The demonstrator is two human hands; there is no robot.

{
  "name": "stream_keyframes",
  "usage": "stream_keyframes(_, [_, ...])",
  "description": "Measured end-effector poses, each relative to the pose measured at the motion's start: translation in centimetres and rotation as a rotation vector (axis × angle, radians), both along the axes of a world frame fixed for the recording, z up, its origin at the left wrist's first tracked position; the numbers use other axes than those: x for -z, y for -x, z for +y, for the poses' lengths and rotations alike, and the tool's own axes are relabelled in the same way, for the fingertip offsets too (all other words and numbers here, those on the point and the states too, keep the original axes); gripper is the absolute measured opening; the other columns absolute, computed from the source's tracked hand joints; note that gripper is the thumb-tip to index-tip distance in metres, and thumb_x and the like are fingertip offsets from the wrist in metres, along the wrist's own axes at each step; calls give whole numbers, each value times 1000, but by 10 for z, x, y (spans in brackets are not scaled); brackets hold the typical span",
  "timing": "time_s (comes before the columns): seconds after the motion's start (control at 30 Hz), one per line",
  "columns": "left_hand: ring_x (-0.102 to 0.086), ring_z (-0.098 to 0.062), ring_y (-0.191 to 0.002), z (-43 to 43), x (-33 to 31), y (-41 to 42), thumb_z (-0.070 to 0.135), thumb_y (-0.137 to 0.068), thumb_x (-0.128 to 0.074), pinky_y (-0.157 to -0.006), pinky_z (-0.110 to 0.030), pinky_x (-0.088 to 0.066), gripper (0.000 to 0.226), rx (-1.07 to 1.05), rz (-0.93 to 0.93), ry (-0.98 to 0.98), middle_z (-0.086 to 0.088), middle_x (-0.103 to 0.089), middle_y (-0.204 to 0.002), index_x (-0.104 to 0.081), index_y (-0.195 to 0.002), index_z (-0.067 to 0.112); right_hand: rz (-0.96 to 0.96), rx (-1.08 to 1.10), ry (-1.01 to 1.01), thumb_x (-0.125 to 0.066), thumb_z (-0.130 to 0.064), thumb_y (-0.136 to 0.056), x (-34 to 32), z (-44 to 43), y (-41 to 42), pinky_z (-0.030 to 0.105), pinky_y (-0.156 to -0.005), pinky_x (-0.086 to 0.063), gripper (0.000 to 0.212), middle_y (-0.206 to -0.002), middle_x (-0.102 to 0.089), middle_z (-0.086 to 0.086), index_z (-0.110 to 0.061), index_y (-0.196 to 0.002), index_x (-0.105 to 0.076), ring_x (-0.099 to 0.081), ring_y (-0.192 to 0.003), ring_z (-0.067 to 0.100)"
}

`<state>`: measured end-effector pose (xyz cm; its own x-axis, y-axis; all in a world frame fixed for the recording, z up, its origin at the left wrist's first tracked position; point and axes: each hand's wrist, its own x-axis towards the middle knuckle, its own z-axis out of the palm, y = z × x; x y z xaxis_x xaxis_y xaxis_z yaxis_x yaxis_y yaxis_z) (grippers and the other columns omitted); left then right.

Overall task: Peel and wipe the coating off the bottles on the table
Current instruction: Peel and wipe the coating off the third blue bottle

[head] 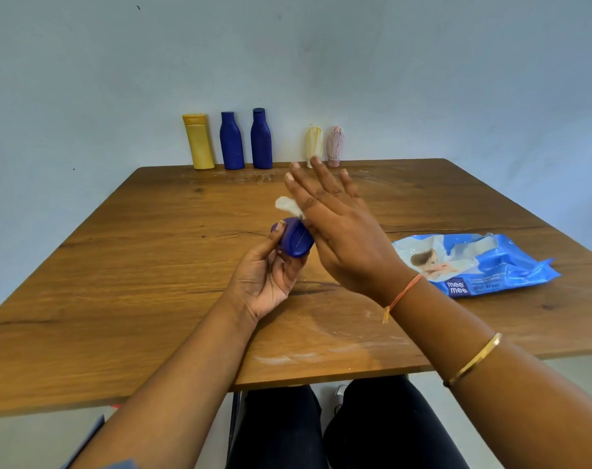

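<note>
My left hand (270, 275) grips a blue bottle (296, 239) above the middle of the wooden table (152, 265), its base turned toward me. My right hand (338, 228) lies against the bottle's right side with fingers stretched straight out. A white wipe or strip of peeled coating (287, 205) sticks out between that hand and the bottle; how it is held is hidden. Along the far edge stand a yellow bottle (198, 141), two blue bottles (231, 141) (261, 138), and two coated bottles, one pale yellow (314, 145) and one pinkish (335, 146).
A blue pack of wet wipes (480, 264) lies open on the table to the right. White residue marks the tabletop near the front edge (321, 353) and near the far bottles. A pale wall stands right behind the bottles. My legs show under the table.
</note>
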<state>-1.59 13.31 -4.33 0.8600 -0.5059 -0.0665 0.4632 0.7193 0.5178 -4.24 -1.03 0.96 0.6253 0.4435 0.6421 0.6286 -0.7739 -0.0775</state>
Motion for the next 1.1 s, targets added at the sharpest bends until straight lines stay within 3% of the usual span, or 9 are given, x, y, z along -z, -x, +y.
stream_keyframes(0.07, [-70,-21,-64,0,0,-1,11,-39,-94,-48,-23,-55,72,-2,-9,-7,-15,-71,-81,-62,-103,2,5,-6,2,-25,-20,-90,5,-1,4,50,-116,-10,57,-154,-17,6,-10,-145,-23,-2,-142,16])
stream_keyframes(0.2, [-69,-13,-60,1,4,-4,15,-70,-69,-54,-20,-57,22,-116,64,12,-8,-71,-72,-68,-88,3,-50,-26,81,-26,-20,-89,23,12,14,50,-115,-12,56,-153,-18,9,-8,-144,-26,-10,-143,24])
stream_keyframes(0.27, [-69,-11,-72,4,7,-6,20,-72,-67,-68,-19,-54,25,-101,76,25,-5,-71,-82,-68,-94,7,-109,-36,150,-29,-17,-87,29,20,17,54,-112,-14,55,-150,-29,12,-7,-141,-34,-19,-141,28])
stream_keyframes(0.37, [-70,-14,-88,4,6,-1,20,-55,-88,-78,-24,-54,46,-18,60,92,-6,-72,-99,-73,-96,6,-173,-51,246,-28,-18,-87,27,26,16,59,-110,-11,54,-148,-34,11,-7,-139,-39,-23,-140,30])
stream_keyframes(0.47, [-64,-13,-97,3,5,0,31,-65,-77,-85,-24,-49,32,-30,9,-19,-5,-68,-105,-75,-91,11,-183,-51,263,-28,-21,-90,17,24,11,60,-110,-9,53,-149,-33,10,-8,-140,-37,-23,-140,29])
stream_keyframes(0.57, [-61,-13,-90,1,4,-4,18,-57,-81,-74,-21,-52,34,-19,18,-53,-5,-63,-101,-73,-88,8,-146,-8,189,-29,-23,-89,7,18,4,59,-112,-7,54,-150,-29,10,-8,-142,-34,-18,-142,27])
stream_keyframes(0.77, [-70,-23,-62,0,0,1,10,-33,-95,-47,-24,-56,69,4,6,13,-16,-71,-79,-65,-95,2,-1,46,-85,-23,-23,-92,2,0,-2,53,-115,-4,53,-153,-24,6,-10,-144,-28,-5,-142,16])
stream_keyframes(0.93, [-70,-17,-64,-1,-2,4,17,-75,-65,-49,-21,-55,30,-43,12,-14,-11,-72,-77,-59,-103,5,-87,27,7,-27,-18,-90,14,8,9,57,-112,-16,54,-151,-26,15,-3,-141,-32,-15,-141,27])
stream_keyframes(1.1, [-69,-12,-60,-2,-1,3,17,-81,-51,-48,-19,-54,23,-103,35,-16,-8,-71,-72,-62,-96,4,-157,51,102,-26,-20,-91,19,11,11,57,-112,-17,53,-149,-29,16,-3,-140,-34,-20,-140,31])
